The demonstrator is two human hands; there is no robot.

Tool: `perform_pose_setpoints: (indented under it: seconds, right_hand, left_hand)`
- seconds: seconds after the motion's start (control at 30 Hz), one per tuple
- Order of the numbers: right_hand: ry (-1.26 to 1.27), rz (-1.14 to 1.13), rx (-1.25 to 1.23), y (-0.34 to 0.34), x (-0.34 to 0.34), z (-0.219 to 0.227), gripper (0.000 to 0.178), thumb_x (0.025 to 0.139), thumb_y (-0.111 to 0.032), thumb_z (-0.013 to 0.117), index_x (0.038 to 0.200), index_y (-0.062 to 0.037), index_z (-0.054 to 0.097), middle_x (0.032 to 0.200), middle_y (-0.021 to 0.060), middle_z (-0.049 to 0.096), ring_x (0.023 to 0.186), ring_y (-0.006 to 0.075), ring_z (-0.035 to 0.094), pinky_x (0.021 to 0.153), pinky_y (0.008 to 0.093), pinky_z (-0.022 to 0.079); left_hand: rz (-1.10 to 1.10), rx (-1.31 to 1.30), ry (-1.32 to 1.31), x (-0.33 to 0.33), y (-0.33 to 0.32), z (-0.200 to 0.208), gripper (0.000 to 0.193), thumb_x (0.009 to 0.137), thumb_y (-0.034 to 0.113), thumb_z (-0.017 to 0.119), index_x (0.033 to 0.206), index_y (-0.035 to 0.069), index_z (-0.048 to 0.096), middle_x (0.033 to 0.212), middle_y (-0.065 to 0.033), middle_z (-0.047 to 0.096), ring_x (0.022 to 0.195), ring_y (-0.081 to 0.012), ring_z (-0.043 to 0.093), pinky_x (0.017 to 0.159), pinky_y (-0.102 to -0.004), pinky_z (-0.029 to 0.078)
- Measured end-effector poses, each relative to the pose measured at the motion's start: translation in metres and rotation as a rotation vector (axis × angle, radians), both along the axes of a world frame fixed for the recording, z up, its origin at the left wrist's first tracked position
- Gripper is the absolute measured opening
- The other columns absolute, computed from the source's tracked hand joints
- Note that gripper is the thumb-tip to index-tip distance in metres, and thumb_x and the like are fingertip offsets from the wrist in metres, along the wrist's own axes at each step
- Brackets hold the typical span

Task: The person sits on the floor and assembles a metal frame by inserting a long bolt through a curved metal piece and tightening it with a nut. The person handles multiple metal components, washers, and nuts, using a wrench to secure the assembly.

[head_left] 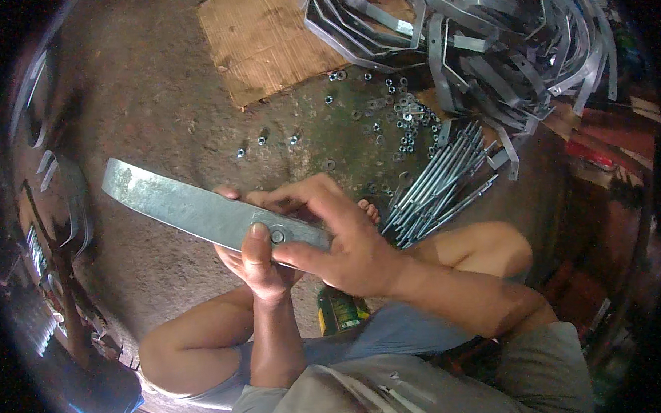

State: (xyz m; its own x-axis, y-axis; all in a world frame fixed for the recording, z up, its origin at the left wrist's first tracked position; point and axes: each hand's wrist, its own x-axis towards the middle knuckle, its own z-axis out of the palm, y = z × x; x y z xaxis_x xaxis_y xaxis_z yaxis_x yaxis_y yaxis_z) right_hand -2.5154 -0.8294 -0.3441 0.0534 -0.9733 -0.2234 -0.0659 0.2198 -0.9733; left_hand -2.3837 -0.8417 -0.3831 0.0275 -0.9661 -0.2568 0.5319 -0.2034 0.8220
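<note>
A wide, slightly curved grey metal strap point(181, 208) is held in front of me, slanting from the upper left down to the right. My left hand point(256, 271) grips it from below, thumb pressed on its face beside a round nut or bolt end point(277, 236). Wrapped around the strap's right end is my right hand point(350, 238), its thumb along the lower edge and its fingers over the top edge. What lies behind the strap is hidden.
Beyond my hands, loose nuts and washers point(407, 116) are scattered on the concrete floor point(152, 103). Threaded rods point(442, 184) lie in a bundle at right, below a heap of bent metal brackets point(500, 48). Cardboard point(274, 41) lies at the back; a green-yellow container point(340, 312) is near my lap.
</note>
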Motion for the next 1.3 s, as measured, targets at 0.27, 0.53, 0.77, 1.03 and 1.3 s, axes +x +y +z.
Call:
perform_pose_setpoints:
  seconds: [0.27, 0.53, 0.77, 1.03, 1.3]
  right_hand:
    - [0.595, -0.015, 0.263, -0.080, -0.110, -0.143, 0.022, 0.082, -0.015, 0.072, 0.100, -0.0049, 0.067, 0.093, 0.0164, 0.069, 0.086, 0.0269, 0.067, 0.080, 0.0371, 0.052]
    - [1.119, 0.238, 0.154, -0.121, -0.111, -0.268, 0.031, 0.083, -0.018, 0.072, 0.111, -0.0113, 0.061, 0.110, 0.0204, 0.061, 0.100, 0.0417, 0.062, 0.084, 0.0498, 0.052]
    - [1.231, 0.216, 0.128, -0.133, -0.101, -0.243, 0.025, 0.081, -0.018, 0.067, 0.102, -0.0050, 0.064, 0.107, 0.0196, 0.064, 0.097, 0.0372, 0.064, 0.083, 0.0477, 0.053]
    - [0.298, 0.004, 0.089, -0.086, -0.027, -0.009, 0.015, 0.087, -0.010, 0.051, 0.095, 0.0000, 0.059, 0.081, 0.0115, 0.060, 0.073, 0.0203, 0.057, 0.067, 0.0345, 0.045]
    - [0.547, 0.123, -0.055, -0.014, 0.013, 0.019, 0.025, 0.094, -0.020, 0.049, 0.097, 0.0047, 0.053, 0.094, 0.0207, 0.051, 0.086, 0.0386, 0.052, 0.073, 0.0447, 0.043]
  left_hand:
    - [0.029, 0.010, -0.096, -0.003, -0.004, -0.002, 0.064, 0.078, 0.027, 0.069, 0.127, 0.000, 0.037, 0.086, -0.0192, 0.060, 0.069, -0.0200, 0.059, 0.061, -0.0284, 0.048]
    - [0.012, 0.105, -0.099, -0.004, -0.009, 0.008, 0.066, 0.075, 0.029, 0.071, 0.124, 0.001, 0.037, 0.083, -0.0214, 0.064, 0.069, -0.0206, 0.061, 0.063, -0.0287, 0.049]
    - [-0.020, 0.096, -0.035, -0.003, -0.013, 0.007, 0.065, 0.075, 0.028, 0.070, 0.123, 0.001, 0.036, 0.083, -0.0205, 0.064, 0.071, -0.0210, 0.062, 0.063, -0.0312, 0.051]
    - [-0.040, -0.001, 0.038, 0.007, -0.008, -0.003, 0.056, 0.081, 0.011, 0.065, 0.127, 0.003, 0.034, 0.095, -0.0173, 0.063, 0.085, -0.0211, 0.062, 0.074, -0.0341, 0.052]
    - [-0.049, -0.018, 0.122, 0.005, -0.006, 0.004, 0.048, 0.084, 0.005, 0.060, 0.126, 0.003, 0.036, 0.098, -0.0137, 0.063, 0.086, -0.0170, 0.061, 0.077, -0.0315, 0.051]
